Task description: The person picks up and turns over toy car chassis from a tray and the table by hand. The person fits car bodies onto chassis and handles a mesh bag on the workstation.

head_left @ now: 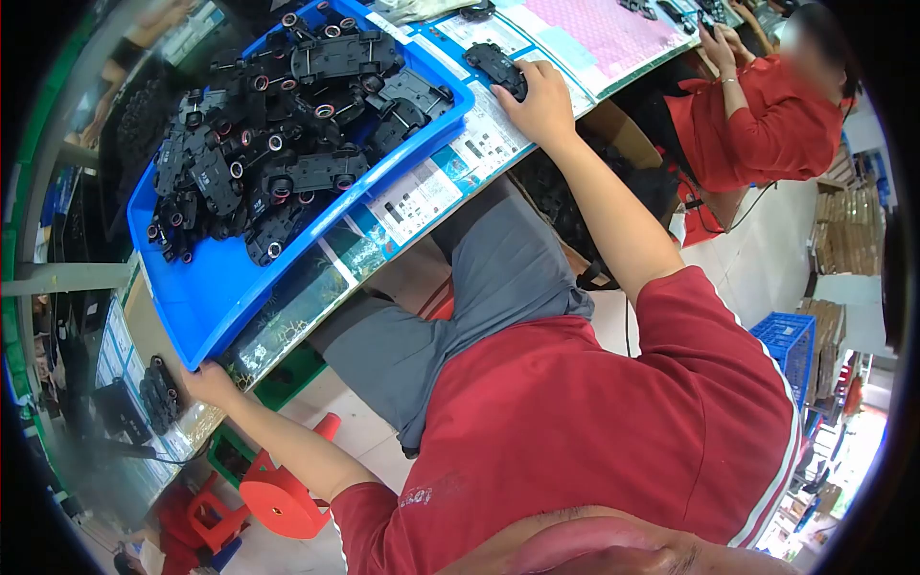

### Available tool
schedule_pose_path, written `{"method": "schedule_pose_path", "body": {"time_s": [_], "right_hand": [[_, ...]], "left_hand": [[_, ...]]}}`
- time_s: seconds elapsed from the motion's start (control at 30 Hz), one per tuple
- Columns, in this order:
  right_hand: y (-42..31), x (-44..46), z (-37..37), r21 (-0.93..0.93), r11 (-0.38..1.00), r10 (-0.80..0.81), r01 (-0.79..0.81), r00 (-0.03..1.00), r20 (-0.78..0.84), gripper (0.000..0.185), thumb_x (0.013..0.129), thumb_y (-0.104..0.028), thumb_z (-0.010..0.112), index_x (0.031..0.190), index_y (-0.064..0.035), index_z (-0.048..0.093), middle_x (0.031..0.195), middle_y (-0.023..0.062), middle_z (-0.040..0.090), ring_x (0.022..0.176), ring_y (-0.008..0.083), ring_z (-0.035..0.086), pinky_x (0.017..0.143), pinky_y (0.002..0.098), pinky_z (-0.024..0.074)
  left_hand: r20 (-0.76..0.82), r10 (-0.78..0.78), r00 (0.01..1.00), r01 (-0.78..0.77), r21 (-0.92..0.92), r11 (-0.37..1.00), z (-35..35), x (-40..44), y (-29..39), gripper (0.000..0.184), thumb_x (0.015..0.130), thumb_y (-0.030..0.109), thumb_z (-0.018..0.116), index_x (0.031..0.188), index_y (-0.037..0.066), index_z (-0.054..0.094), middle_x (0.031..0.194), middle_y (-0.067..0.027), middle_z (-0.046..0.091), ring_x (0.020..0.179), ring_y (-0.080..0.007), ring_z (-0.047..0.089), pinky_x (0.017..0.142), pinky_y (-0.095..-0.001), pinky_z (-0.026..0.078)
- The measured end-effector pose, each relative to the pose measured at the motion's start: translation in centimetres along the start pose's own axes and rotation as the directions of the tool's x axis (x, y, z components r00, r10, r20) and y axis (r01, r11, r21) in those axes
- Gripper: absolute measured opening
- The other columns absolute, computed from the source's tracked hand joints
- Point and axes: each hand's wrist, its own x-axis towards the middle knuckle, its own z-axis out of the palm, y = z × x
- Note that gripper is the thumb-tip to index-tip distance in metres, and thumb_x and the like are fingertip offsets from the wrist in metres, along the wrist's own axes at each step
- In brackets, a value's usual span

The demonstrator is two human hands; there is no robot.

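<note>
A blue plastic tray [206,287] lies slantwise on the workbench, heaped with black toy car chassis [321,172], several with red-ringed wheels. My left hand [209,385] is closed at the tray's lower left corner, its fingers curled against the edge and partly hidden. Beyond the tray's right end, my right hand [543,103] holds a single black toy car chassis [494,67] against the bench top, thumb on the near side and fingers over the far end.
Printed sheets [414,203] lie under the glass bench top. Pink bubble wrap [599,34] covers the bench at upper right, where a co-worker in red [757,129] sits. Another black part [158,391] rests left of my left hand. Red stools [286,494] stand on the floor.
</note>
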Motion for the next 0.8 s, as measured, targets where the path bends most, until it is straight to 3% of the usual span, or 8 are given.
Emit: {"method": "schedule_pose_path", "body": {"time_s": [0.17,0.23,0.27,0.37,0.43,0.63,0.7,0.8], "right_hand": [[-0.4,0.1,0.2,-0.02,1.0,-0.017,0.017,1.0,0.007,0.051,0.081,-0.035,0.077,0.118,-0.0024,0.066,0.111,0.0185,0.062,0.107,0.0362,0.06,0.093,0.0444,0.0482],[-0.2,0.2,0.1,-0.02,1.0,-0.015,0.015,1.0,0.002,0.05,0.08,-0.034,0.077,0.116,-0.0021,0.066,0.111,0.0199,0.062,0.105,0.0375,0.059,0.093,0.0454,0.048],[0.0,0.1,0.1,0.031,0.999,-0.017,0.017,1.0,0.001,0.05,0.079,-0.033,0.077,0.116,-0.002,0.065,0.109,0.0208,0.062,0.104,0.0387,0.059,0.093,0.0463,0.0477],[0.0,-0.1,-0.1,0.015,1.0,0.007,-0.007,1.0,0.008,0.051,0.079,-0.033,0.078,0.117,-0.0021,0.065,0.109,0.0198,0.061,0.106,0.0379,0.059,0.093,0.0452,0.0477],[-0.3,0.0,-0.6,0.009,1.0,0.007,-0.007,1.0,0.013,0.05,0.08,-0.033,0.078,0.117,-0.0025,0.065,0.109,0.0189,0.061,0.105,0.0373,0.059,0.093,0.045,0.0477],[-0.5,-0.1,-0.6,0.04,0.999,0.024,-0.026,0.999,0.048,0.051,0.08,-0.034,0.078,0.118,-0.0023,0.064,0.113,0.0182,0.06,0.107,0.0354,0.057,0.094,0.0444,0.0469],[-0.5,0.0,-0.7,0.038,0.999,0.017,-0.018,1.0,0.025,0.051,0.079,-0.034,0.078,0.118,-0.0025,0.065,0.112,0.0179,0.061,0.106,0.0352,0.057,0.094,0.0442,0.0469],[-0.4,0.1,-0.6,0.043,0.999,0.025,-0.027,0.999,0.04,0.052,0.079,-0.033,0.078,0.119,-0.0032,0.065,0.112,0.0175,0.061,0.106,0.0348,0.057,0.094,0.0438,0.0468]], "left_hand": [[-0.018,-0.011,1.0,0.011,-0.021,1.0,-0.2,-0.1,-0.4,0.029,0.09,0.018,0.064,0.111,-0.002,0.068,0.099,-0.026,0.07,0.091,-0.0404,0.067,0.081,-0.0457,0.05],[-0.029,0.068,0.997,-0.062,0.158,0.985,1.0,0.2,-3.1,0.028,0.089,0.016,0.062,0.106,-0.005,0.068,0.098,-0.0301,0.068,0.09,-0.0467,0.065,0.079,-0.0491,0.05],[-0.035,0.064,0.997,-0.058,0.145,0.988,0.9,0.1,-2.5,0.028,0.089,0.018,0.063,0.104,-0.006,0.067,0.095,-0.0308,0.067,0.088,-0.048,0.064,0.077,-0.0512,0.049],[0.018,0.015,1.0,-0.016,0.088,0.996,0.3,-0.3,-0.4,0.03,0.095,0.018,0.055,0.112,-0.003,0.068,0.102,-0.0288,0.069,0.092,-0.0458,0.065,0.08,-0.0487,0.05],[0.03,-0.001,1.0,0.001,-0.001,1.0,0.2,-0.7,0.8,0.029,0.094,0.016,0.057,0.112,-0.003,0.067,0.102,-0.028,0.069,0.093,-0.0448,0.065,0.081,-0.0476,0.05],[0.046,-0.068,0.997,0.064,0.079,0.995,-0.5,-0.5,0.5,0.029,0.09,0.015,0.06,0.11,-0.004,0.067,0.104,-0.0272,0.069,0.098,-0.0459,0.064,0.084,-0.0475,0.049],[0.061,-0.046,0.997,0.04,0.105,0.994,-0.4,-0.3,0.3,0.028,0.092,0.014,0.059,0.111,-0.005,0.067,0.101,-0.0263,0.07,0.092,-0.0412,0.067,0.082,-0.0454,0.05],[0.028,-0.029,0.999,0.03,-0.018,0.999,-0.2,-0.6,0.2,0.028,0.092,0.015,0.059,0.11,-0.004,0.067,0.1,-0.0259,0.07,0.092,-0.042,0.066,0.082,-0.0457,0.05]]}}
